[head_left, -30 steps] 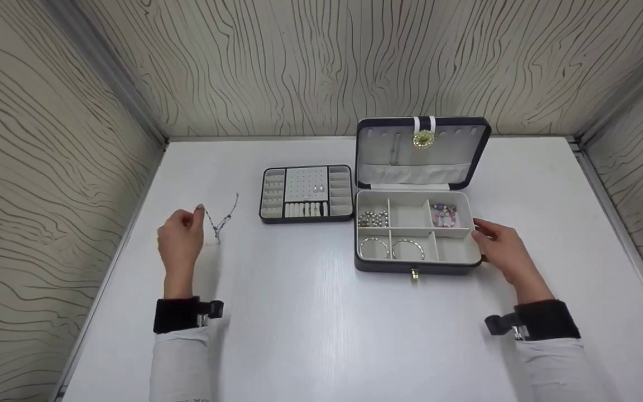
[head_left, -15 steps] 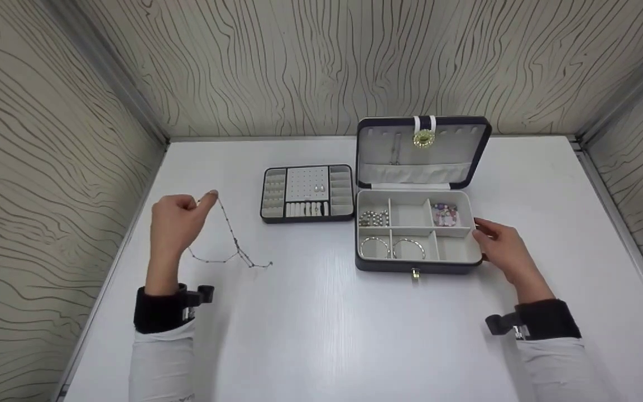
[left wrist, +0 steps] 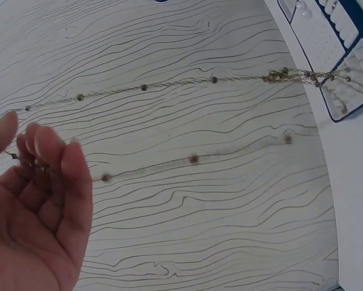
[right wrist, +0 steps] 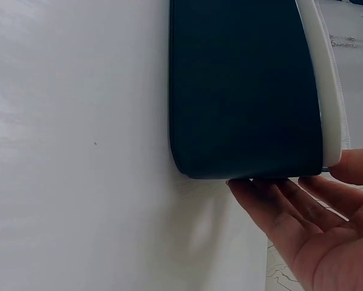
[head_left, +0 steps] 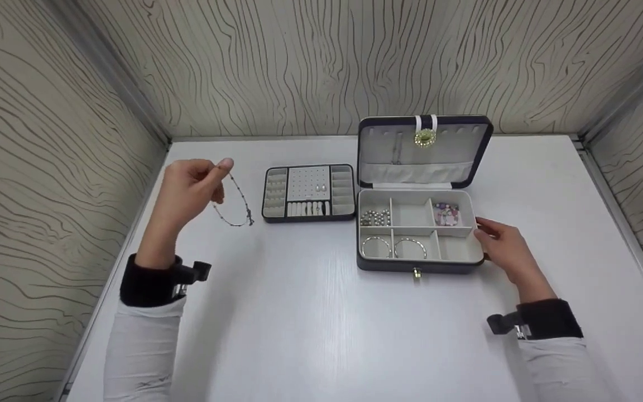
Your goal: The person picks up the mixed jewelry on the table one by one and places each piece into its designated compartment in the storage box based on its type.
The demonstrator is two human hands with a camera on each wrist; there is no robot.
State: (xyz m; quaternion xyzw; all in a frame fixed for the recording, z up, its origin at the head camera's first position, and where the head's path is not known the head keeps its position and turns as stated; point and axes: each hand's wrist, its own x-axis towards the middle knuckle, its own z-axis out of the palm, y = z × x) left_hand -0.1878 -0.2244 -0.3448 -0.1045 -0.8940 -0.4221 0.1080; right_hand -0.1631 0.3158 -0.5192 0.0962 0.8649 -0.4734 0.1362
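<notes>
Thumb and fingers of my left hand [head_left: 190,187] pinch a thin chain necklace [head_left: 241,195] with small dark beads. It hangs in a loop left of the flat jewelry tray [head_left: 264,192]. In the left wrist view, two strands of the necklace [left wrist: 144,88] run from the hand [left wrist: 42,212] to the right. The right hand [head_left: 505,248] rests at the right side of the open dark-blue jewelry box [head_left: 388,267]. In the right wrist view, its fingertips [right wrist: 242,185] touch the box's side wall [right wrist: 245,91], the thumb at the light rim.
Pearl-like beads [head_left: 377,218], a multicoloured beaded piece [head_left: 445,214] and two silver bangles [head_left: 409,248] lie in the box's compartments. A chain [head_left: 397,148] hangs inside the raised lid [head_left: 444,148]. Earrings [head_left: 320,188] sit in the tray. Wood-patterned walls [head_left: 327,67] surround the white table [head_left: 299,324].
My left hand has moved up and away toward the back, carrying the necklace, which swung out and now hangs in a loop near the tray. The right hand stays at the box.
</notes>
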